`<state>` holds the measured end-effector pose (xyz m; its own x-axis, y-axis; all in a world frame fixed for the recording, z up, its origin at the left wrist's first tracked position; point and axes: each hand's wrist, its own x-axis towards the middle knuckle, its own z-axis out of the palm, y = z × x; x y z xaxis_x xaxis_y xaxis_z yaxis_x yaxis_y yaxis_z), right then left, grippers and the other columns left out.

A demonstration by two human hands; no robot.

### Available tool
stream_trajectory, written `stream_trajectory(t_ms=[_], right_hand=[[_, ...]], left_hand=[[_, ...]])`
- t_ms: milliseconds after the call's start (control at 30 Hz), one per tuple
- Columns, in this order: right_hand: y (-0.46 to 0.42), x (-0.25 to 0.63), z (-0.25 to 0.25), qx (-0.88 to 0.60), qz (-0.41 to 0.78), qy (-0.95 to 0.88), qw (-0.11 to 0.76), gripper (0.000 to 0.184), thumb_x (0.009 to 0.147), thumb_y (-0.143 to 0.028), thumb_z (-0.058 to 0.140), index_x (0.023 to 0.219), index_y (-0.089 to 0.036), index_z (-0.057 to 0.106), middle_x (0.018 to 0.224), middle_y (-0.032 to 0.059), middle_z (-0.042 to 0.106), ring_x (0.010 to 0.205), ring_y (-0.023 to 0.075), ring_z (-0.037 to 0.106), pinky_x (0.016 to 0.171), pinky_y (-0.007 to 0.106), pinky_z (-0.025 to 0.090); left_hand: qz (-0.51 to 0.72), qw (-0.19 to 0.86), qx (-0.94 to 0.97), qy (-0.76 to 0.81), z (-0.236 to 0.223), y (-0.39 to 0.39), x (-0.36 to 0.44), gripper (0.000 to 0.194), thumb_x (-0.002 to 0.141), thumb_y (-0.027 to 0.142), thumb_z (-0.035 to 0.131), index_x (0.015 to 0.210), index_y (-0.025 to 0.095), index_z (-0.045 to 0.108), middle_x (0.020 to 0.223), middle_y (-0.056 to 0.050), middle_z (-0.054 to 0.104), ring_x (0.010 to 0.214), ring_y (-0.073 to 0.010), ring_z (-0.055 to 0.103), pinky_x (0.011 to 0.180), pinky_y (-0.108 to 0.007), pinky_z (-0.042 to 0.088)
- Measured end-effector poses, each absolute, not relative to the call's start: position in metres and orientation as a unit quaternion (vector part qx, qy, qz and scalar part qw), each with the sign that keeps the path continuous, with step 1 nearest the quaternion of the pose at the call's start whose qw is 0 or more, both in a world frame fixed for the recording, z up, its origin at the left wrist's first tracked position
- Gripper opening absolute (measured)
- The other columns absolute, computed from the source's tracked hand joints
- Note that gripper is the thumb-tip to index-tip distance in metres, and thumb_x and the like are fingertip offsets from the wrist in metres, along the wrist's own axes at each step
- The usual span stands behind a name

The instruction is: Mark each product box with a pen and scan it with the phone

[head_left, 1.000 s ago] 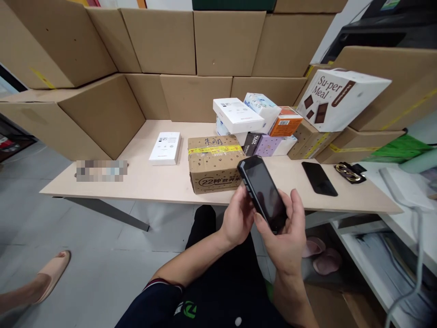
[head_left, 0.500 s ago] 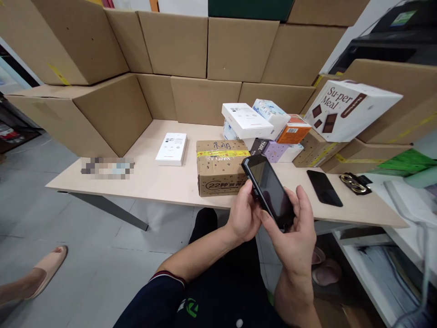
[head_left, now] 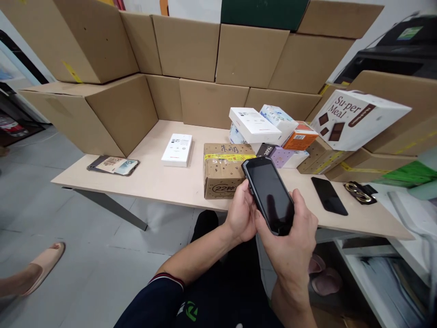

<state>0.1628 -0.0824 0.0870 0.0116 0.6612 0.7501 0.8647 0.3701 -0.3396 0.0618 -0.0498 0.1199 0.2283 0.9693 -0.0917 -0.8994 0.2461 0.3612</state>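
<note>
A rugged black smartphone (head_left: 269,193) with a dark screen is held above the table's front edge. My left hand (head_left: 241,212) grips its left side from below, fingers partly hidden behind it. My right hand (head_left: 290,232) wraps around the lower right corner, thumb at the bottom edge. Just behind the phone stands a small brown carton (head_left: 221,175) with yellow tape and handwriting on top. To its left lies a flat white box (head_left: 177,150). Another black phone (head_left: 329,196) rests on the table at the right.
Stacked small boxes, among them a white box (head_left: 256,125) and an orange box (head_left: 301,135), stand behind the carton. A "Super Meal" box (head_left: 358,118) sits farther right. Large cardboard boxes (head_left: 211,102) wall the back. A phone with banknotes (head_left: 114,165) lies left. Someone's slippered foot (head_left: 41,269) is on the floor.
The view has shifted slightly, so the table things appear a little farther right and lower. The phone's screen is turned more toward me; both hands still hold it.
</note>
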Motion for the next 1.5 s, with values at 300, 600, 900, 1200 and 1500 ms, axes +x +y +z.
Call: stream_trajectory(t_ms=[300, 600, 900, 1200, 1500], right_hand=[[-0.087, 0.156, 0.091, -0.542, -0.138, -0.698, 0.448, 0.088, 0.086, -0.045, 0.073, 0.159, -0.021, 0.03, 0.139, 0.0192, 0.059, 0.126, 0.036, 0.058, 0.101, 0.055, 0.05], [-0.081, 0.151, 0.089, -0.524, -0.16, -0.688, 0.476, 0.093, 0.08, -0.048, 0.078, 0.156, -0.016, 0.036, 0.133, 0.0211, 0.063, 0.121, 0.036, 0.061, 0.097, 0.055, 0.052], [-0.079, 0.146, 0.086, -0.533, -0.144, -0.679, 0.484, 0.093, 0.078, -0.045, 0.08, 0.154, -0.011, 0.039, 0.134, 0.0235, 0.064, 0.12, 0.0375, 0.061, 0.096, 0.056, 0.053], [-0.074, 0.144, 0.086, -0.544, -0.125, -0.664, 0.498, 0.094, 0.075, -0.046, 0.081, 0.152, -0.01, 0.043, 0.136, 0.0236, 0.064, 0.123, 0.0389, 0.062, 0.099, 0.057, 0.054], [-0.064, 0.161, 0.085, -0.567, -0.127, -0.61, 0.539, 0.094, 0.071, -0.052, 0.081, 0.148, -0.01, 0.05, 0.136, 0.0217, 0.065, 0.125, 0.04, 0.063, 0.103, 0.057, 0.053]], left_hand=[[0.585, 0.792, 0.116, 0.13, 0.122, -0.053, 0.052, 0.046, 0.1, 0.042, 0.038, 0.116, 0.013, 0.07, 0.105, -0.011, 0.078, 0.113, -0.0271, 0.071, 0.11, -0.042, 0.048], [0.591, 0.787, 0.117, 0.132, 0.126, -0.052, 0.047, 0.044, 0.1, 0.041, 0.039, 0.111, 0.013, 0.071, 0.101, -0.01, 0.078, 0.114, -0.0271, 0.07, 0.111, -0.041, 0.046], [0.59, 0.788, 0.101, 0.142, 0.128, -0.05, 0.042, 0.048, 0.102, 0.04, 0.034, 0.113, 0.012, 0.071, 0.105, -0.012, 0.078, 0.118, -0.0296, 0.068, 0.11, -0.044, 0.046], [0.588, 0.79, 0.119, 0.122, 0.128, -0.05, 0.043, 0.049, 0.099, 0.046, 0.04, 0.115, 0.011, 0.07, 0.116, -0.013, 0.076, 0.125, -0.0306, 0.065, 0.113, -0.044, 0.044], [0.649, 0.553, 0.451, 0.266, 0.094, -0.061, 0.04, 0.058, 0.094, 0.047, 0.055, 0.146, 0.019, 0.052, 0.146, -0.013, 0.059, 0.13, -0.029, 0.06, 0.113, -0.045, 0.046]])
